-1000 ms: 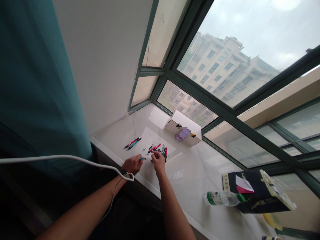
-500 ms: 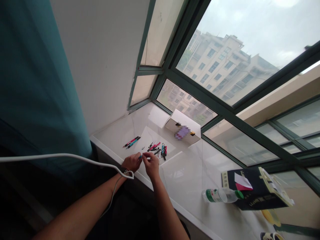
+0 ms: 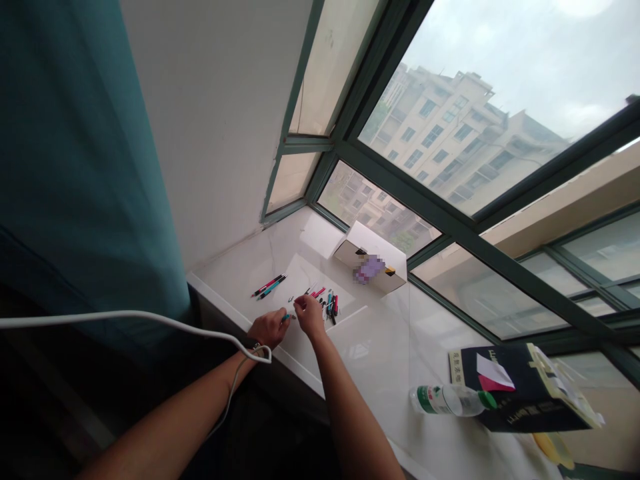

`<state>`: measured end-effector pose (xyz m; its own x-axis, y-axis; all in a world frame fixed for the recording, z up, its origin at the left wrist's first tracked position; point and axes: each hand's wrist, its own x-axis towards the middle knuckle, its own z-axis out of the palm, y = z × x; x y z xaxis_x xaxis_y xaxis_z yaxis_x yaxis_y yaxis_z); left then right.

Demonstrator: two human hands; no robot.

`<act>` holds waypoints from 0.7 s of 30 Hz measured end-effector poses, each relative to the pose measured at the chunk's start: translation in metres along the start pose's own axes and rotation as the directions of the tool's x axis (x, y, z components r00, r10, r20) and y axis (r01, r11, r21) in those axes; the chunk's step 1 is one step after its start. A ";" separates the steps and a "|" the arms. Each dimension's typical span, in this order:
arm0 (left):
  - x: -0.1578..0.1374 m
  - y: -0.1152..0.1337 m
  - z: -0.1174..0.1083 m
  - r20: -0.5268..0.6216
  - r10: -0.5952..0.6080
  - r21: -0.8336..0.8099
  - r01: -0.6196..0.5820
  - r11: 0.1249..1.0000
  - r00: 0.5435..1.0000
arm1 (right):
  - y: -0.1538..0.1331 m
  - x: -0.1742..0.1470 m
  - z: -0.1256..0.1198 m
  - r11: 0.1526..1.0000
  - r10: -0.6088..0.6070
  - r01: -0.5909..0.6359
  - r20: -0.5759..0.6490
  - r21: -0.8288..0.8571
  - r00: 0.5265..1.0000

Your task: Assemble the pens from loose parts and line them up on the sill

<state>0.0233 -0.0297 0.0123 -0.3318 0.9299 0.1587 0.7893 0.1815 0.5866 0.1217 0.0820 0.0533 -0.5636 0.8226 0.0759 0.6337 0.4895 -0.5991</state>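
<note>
My left hand [image 3: 267, 329] is closed near the front edge of the white counter, gripping a teal pen barrel [image 3: 285, 318] whose end pokes out past the fingers. Just to its right, my right hand [image 3: 309, 315] is bent down over a white sheet with its fingertips drawn together; whether a small part is between them is hidden. A tiny dark piece [image 3: 291, 299] lies by those fingertips. Beyond and right of the right hand is a pile of loose pen parts [image 3: 332, 307] in black, red and teal. Two whole pens, one red [image 3: 269, 285] and one teal [image 3: 271, 288], lie side by side further left.
An open white box [image 3: 373, 243] stands at the back against the window. On the right, a clear bottle with a green cap [image 3: 453, 401] lies against a dark paper bag [image 3: 525, 393]. A white cable [image 3: 130, 316] crosses in front at the left, beside a teal curtain [image 3: 100, 167].
My right hand has left the left hand and moved up and right over the sheet by the small parts. My left hand stays closed on the teal barrel. The view has shifted slightly.
</note>
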 end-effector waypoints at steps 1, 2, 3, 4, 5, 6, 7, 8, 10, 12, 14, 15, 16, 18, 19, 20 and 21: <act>0.000 0.000 0.000 -0.001 0.005 -0.002 -0.005 1.000 1.000 | 0.001 0.008 0.003 0.996 -0.022 0.027 0.063 -0.088 0.998; 0.000 0.000 -0.001 -0.003 0.009 -0.003 -0.009 1.000 1.000 | 0.001 0.016 0.005 0.984 -0.039 0.059 0.120 -0.169 0.992; 0.000 0.000 -0.001 -0.005 0.012 -0.006 -0.012 1.000 1.000 | 0.001 0.022 0.007 0.966 -0.051 0.091 0.169 -0.240 0.984; 0.000 -0.001 -0.001 -0.006 0.013 -0.009 -0.013 1.000 1.000 | 0.000 0.028 0.009 0.945 -0.058 0.121 0.210 -0.303 0.976; 0.000 -0.001 -0.001 -0.005 0.013 -0.013 -0.013 1.000 1.000 | -0.001 0.033 0.010 0.921 -0.066 0.155 0.250 -0.356 0.966; 0.000 -0.001 -0.001 -0.004 0.012 -0.016 -0.012 1.000 1.000 | -0.001 0.037 0.010 0.897 -0.079 0.194 0.289 -0.397 0.954; 0.000 -0.001 -0.001 -0.001 0.010 -0.019 -0.010 1.000 1.000 | -0.001 0.040 0.011 0.873 -0.095 0.236 0.326 -0.426 0.941; 0.000 -0.001 -0.001 0.001 0.009 -0.022 -0.009 1.000 1.000 | -0.001 0.042 0.011 0.852 -0.111 0.275 0.361 -0.445 0.926; 0.000 -0.001 -0.001 0.003 0.012 -0.024 -0.012 1.000 1.000 | -0.001 0.045 0.010 0.819 -0.131 0.334 0.416 -0.466 0.900; 0.000 -0.002 -0.001 0.001 0.014 -0.024 -0.014 1.000 1.000 | 0.001 0.048 0.009 0.797 -0.140 0.368 0.447 -0.478 0.884; 0.000 -0.002 -0.001 -0.001 0.020 -0.028 -0.020 0.999 1.000 | 0.001 0.049 0.009 0.781 -0.146 0.391 0.468 -0.486 0.872; 0.000 -0.002 -0.001 -0.004 0.021 -0.028 -0.021 0.999 1.000 | 0.002 0.049 0.009 0.775 -0.150 0.401 0.473 -0.489 0.868; 0.000 -0.002 -0.001 -0.007 0.023 -0.027 -0.023 0.999 1.000 | 0.002 0.048 0.009 0.770 -0.158 0.409 0.474 -0.490 0.866; 0.000 -0.002 -0.001 -0.013 0.027 -0.023 -0.027 0.999 1.000 | 0.003 0.046 0.009 0.769 -0.175 0.413 0.461 -0.488 0.870; 0.001 -0.002 -0.001 -0.015 0.029 -0.020 -0.029 0.999 0.999 | 0.004 0.044 0.010 0.773 -0.186 0.410 0.446 -0.484 0.876; 0.001 -0.002 -0.001 -0.016 0.030 -0.018 -0.030 0.999 0.999 | 0.005 0.042 0.010 0.782 -0.197 0.403 0.425 -0.474 0.883; 0.001 -0.002 -0.001 -0.017 0.030 -0.018 -0.030 0.999 0.999 | 0.007 0.040 0.011 0.799 -0.208 0.391 0.399 -0.457 0.893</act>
<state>0.0210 -0.0297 0.0122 -0.3168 0.9294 0.1893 0.7893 0.1476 0.5960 0.0977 0.1154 0.0439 -0.8469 0.5167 -0.1258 0.5281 0.8449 -0.0847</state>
